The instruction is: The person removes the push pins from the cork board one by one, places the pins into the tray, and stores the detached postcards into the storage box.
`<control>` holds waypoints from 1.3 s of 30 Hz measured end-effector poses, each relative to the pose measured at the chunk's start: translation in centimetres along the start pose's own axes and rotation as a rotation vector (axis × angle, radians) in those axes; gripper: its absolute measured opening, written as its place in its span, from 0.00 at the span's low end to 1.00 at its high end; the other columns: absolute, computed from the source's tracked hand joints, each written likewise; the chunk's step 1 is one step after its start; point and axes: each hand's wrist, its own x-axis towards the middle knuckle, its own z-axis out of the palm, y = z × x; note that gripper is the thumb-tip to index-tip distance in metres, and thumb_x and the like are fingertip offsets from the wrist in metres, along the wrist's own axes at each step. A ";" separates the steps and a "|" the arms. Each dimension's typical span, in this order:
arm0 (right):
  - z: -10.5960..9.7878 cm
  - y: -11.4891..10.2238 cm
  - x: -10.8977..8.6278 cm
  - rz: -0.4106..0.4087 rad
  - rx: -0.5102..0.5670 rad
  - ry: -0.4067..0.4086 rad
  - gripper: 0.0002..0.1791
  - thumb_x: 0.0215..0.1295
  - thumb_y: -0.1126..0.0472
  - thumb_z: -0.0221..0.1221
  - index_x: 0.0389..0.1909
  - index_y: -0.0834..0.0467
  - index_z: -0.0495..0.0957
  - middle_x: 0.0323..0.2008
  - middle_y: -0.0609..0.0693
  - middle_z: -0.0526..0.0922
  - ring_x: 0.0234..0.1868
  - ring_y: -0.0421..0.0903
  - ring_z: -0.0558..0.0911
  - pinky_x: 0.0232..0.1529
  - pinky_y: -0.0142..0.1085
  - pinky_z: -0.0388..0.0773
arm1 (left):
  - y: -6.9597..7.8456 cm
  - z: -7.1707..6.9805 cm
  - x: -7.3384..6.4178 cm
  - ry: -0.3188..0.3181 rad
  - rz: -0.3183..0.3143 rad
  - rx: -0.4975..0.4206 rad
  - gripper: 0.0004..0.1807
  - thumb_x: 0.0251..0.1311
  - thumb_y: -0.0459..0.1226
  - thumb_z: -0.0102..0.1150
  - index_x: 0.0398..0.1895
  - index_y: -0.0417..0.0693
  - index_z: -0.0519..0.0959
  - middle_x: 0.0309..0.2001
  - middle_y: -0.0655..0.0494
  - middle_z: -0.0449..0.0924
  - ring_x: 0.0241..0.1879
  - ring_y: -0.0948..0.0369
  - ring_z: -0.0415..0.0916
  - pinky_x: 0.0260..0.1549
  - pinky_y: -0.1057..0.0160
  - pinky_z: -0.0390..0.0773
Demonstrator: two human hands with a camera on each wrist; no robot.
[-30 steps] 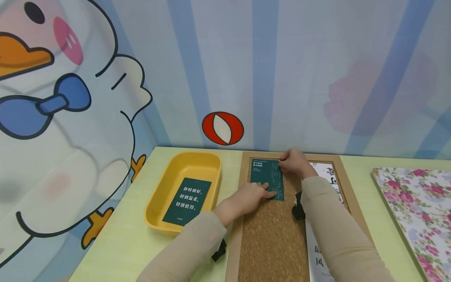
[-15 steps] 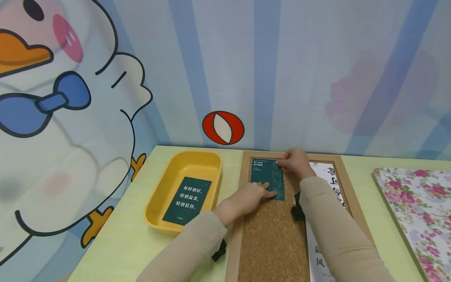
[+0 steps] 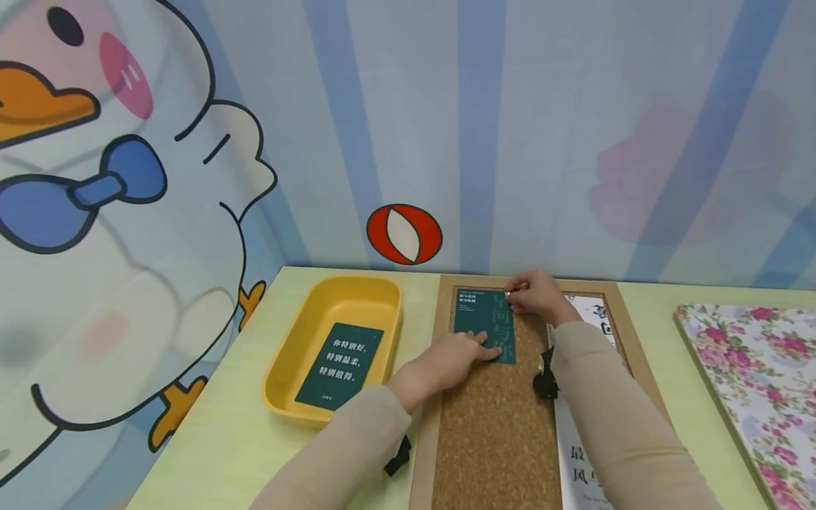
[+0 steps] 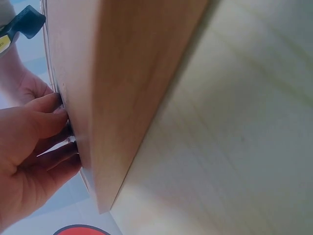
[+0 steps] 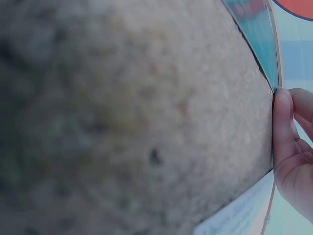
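A dark green card (image 3: 483,312) with white printing lies at the top left of a wood-framed cork board (image 3: 497,439). My left hand (image 3: 444,359) presses the card's lower part with its fingers spread over it. At the card's top right corner, my right hand (image 3: 538,296) pinches a small pale pin (image 3: 508,295), mostly hidden by the fingertips. The right wrist view shows thumb and finger (image 5: 282,110) right at the corner of the card (image 5: 259,39). In the left wrist view, the fingers (image 4: 51,161) reach over the frame (image 4: 122,88).
Left of the board stands a yellow tray (image 3: 275,382) with another green card (image 3: 340,365) in it. A long white printed sheet (image 3: 576,432) lies along the board's right side, partly under the right arm. A flower-patterned board (image 3: 758,375) lies at the right.
The right fingertips have shifted slightly at the card's top right corner, and a pale spot now shows between them. The left hand and the card have stayed in place.
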 end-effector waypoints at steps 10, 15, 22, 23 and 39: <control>0.1 -0.4 0.0 0.112 0.049 0.068 0.11 0.61 0.68 0.60 0.39 0.72 0.72 0.24 0.53 0.77 0.18 0.37 0.77 0.23 0.29 0.77 | 0.0 -0.1 -0.1 -0.015 -0.005 -0.026 0.25 0.68 0.28 0.41 0.63 0.60 0.70 0.66 0.51 0.63 0.64 0.54 0.62 0.58 0.58 0.66; 0.3 -0.4 -0.1 0.121 0.036 0.073 0.09 0.61 0.68 0.59 0.37 0.71 0.74 0.24 0.53 0.76 0.18 0.38 0.76 0.23 0.30 0.77 | 0.0 -0.1 -0.1 -0.024 -0.004 -0.037 0.25 0.68 0.28 0.41 0.63 0.60 0.70 0.66 0.50 0.63 0.64 0.53 0.62 0.58 0.58 0.66; 0.4 -0.3 -0.2 0.088 0.013 0.061 0.09 0.63 0.68 0.57 0.39 0.71 0.74 0.25 0.53 0.76 0.19 0.37 0.76 0.23 0.29 0.76 | 0.1 0.0 -0.1 -0.017 -0.001 -0.017 0.25 0.68 0.27 0.42 0.63 0.60 0.70 0.65 0.51 0.64 0.64 0.53 0.62 0.58 0.58 0.67; 0.4 -0.3 -0.2 0.085 0.012 0.060 0.09 0.63 0.68 0.57 0.39 0.71 0.73 0.25 0.53 0.75 0.19 0.37 0.76 0.23 0.29 0.76 | 0.1 0.0 -0.1 -0.018 -0.002 -0.014 0.25 0.68 0.27 0.42 0.63 0.60 0.70 0.65 0.51 0.64 0.64 0.53 0.62 0.58 0.58 0.67; 0.2 0.0 0.3 0.009 -0.063 -0.016 0.10 0.67 0.68 0.52 0.43 0.72 0.71 0.29 0.55 0.73 0.23 0.39 0.75 0.25 0.28 0.76 | 0.0 -0.2 -0.2 -0.017 -0.002 -0.015 0.24 0.68 0.29 0.42 0.63 0.61 0.70 0.65 0.52 0.64 0.64 0.55 0.62 0.58 0.59 0.66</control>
